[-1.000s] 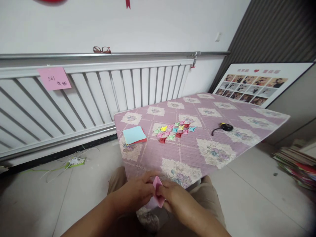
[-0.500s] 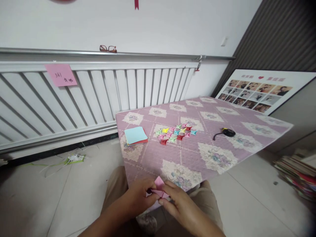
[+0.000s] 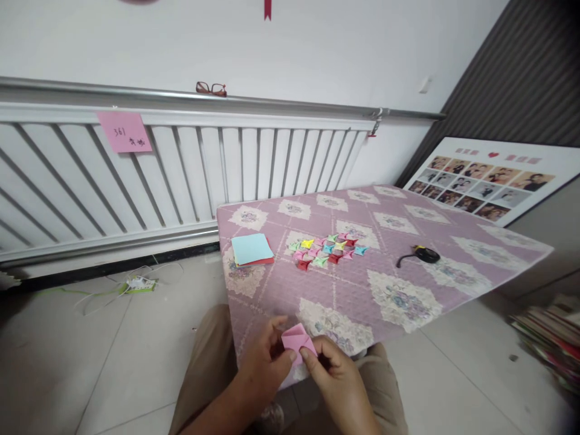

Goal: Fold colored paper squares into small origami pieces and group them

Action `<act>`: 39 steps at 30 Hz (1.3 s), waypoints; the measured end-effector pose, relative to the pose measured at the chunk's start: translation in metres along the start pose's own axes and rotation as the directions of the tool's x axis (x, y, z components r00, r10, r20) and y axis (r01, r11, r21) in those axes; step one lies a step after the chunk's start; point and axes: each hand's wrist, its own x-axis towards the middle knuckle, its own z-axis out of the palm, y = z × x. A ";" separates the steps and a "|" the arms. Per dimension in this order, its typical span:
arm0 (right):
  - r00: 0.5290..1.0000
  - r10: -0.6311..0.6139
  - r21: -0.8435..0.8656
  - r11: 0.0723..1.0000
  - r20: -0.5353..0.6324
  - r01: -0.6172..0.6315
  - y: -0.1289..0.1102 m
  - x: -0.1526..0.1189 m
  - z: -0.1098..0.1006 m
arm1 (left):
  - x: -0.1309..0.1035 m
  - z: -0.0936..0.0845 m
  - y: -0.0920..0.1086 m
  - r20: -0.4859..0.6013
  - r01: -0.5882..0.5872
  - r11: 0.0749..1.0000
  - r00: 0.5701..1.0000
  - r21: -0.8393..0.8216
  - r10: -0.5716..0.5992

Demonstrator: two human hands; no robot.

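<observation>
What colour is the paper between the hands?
The paper is pink, best seen in the head view.

Between the left hand (image 3: 267, 365) and the right hand (image 3: 339, 373) is one pink paper (image 3: 295, 342). Beyond them lie over a dozen small folded papers (image 3: 328, 249), two of them yellow, one paper stack (image 3: 251, 249) and one black object (image 3: 428, 255).

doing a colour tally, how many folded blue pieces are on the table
2: one blue piece near the middle of the folded-paper cluster, another blue piece at its right end; pieces sit close, so more may be hidden.
</observation>
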 end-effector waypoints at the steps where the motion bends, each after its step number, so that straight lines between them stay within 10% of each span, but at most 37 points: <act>1: 1.000 0.002 0.003 1.000 -0.022 -0.001 0.001 0.000 0.001 | -0.001 0.002 -0.001 0.010 0.028 0.999 1.000 -0.030 -0.028; 11: 0.995 0.048 0.163 0.985 0.084 -0.061 0.003 -0.003 0.002 | -0.004 0.001 -0.018 0.128 0.270 0.951 0.959 -0.153 -0.251; 26: 0.989 0.147 0.275 0.952 -0.020 -0.136 0.008 -0.001 0.002 | -0.008 0.005 -0.019 0.129 0.286 0.956 0.952 -0.066 -0.276; 32: 0.947 0.263 0.360 0.879 0.184 -0.314 0.005 0.003 -0.004 | -0.010 0.003 -0.010 0.198 0.272 0.961 0.941 0.044 -0.275; 39: 0.946 0.295 0.378 0.867 0.136 -0.325 0.001 0.002 -0.004 | -0.011 0.005 -0.012 0.196 0.262 0.961 0.941 0.089 -0.274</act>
